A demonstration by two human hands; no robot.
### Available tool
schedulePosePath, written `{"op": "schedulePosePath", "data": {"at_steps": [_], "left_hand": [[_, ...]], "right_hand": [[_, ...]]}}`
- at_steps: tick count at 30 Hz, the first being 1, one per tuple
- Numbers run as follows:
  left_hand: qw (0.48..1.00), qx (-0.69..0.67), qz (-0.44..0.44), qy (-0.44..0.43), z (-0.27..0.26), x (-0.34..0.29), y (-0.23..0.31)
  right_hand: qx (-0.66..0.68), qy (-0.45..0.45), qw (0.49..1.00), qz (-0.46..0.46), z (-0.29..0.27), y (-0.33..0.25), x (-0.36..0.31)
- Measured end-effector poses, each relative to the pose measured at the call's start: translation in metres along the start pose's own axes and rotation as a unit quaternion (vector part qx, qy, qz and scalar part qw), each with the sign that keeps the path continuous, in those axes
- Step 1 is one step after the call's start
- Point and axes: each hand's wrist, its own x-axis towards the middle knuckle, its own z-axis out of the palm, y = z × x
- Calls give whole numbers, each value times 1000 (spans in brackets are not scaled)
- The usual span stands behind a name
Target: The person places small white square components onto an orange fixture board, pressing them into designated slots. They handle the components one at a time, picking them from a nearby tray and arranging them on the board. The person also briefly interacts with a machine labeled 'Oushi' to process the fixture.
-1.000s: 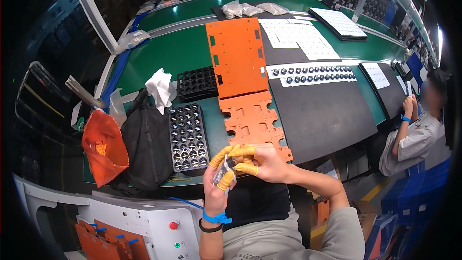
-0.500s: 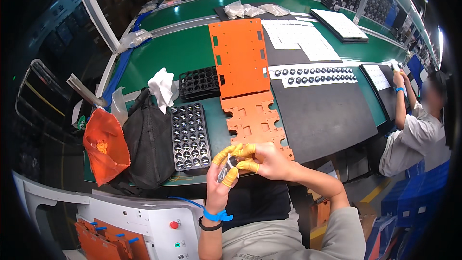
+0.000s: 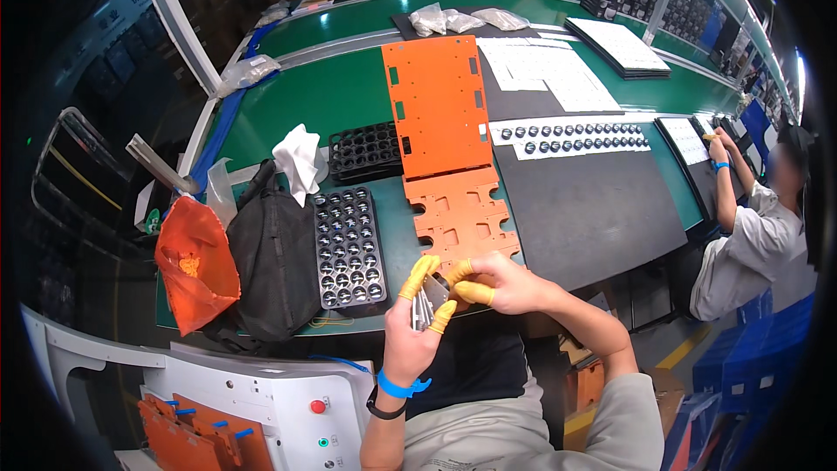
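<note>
My left hand (image 3: 411, 337), wearing yellow finger cots, is closed around a small bundle of flat silvery metal pieces (image 3: 424, 309). My right hand (image 3: 506, 286), also in yellow cots, has its thumb and fingers pinched beside the left fingertips. Between the two hands is a small dark part (image 3: 442, 282), partly covered by my fingers, so I cannot make out its kind. Just beyond the hands, the lower orange fixture plate (image 3: 462, 209) with cut-outs lies on the bench. Left of it stands a black tray (image 3: 353, 296) filled with rows of shiny round parts.
Another black tray (image 3: 362, 150) is behind, near a white cloth (image 3: 297, 157). An orange bag (image 3: 196, 266) and a black bag (image 3: 277, 253) sit at left. Right are a black mat (image 3: 593, 209) and white strips with round parts (image 3: 575, 133). A co-worker (image 3: 754, 227) works at far right.
Both hands have shifted slightly right and the right fingers have drawn a little away from the left. More of the metal pieces shows now. The co-worker's hands have moved slightly.
</note>
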Motion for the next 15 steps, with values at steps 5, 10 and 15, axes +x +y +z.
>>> {"op": "schedulePosePath", "data": {"at_steps": [5, 10, 15], "left_hand": [[984, 170, 51, -29, 8, 2, 5], [956, 275, 45, -90, 14, 1, 3], [972, 226, 49, -35, 17, -1, -4]], "right_hand": [[-104, -2, 992, 74, -11, -16, -7], [-345, 18, 928, 139, -12, -32, -13], [-296, 108, 942, 112, -22, -34, -14]]}}
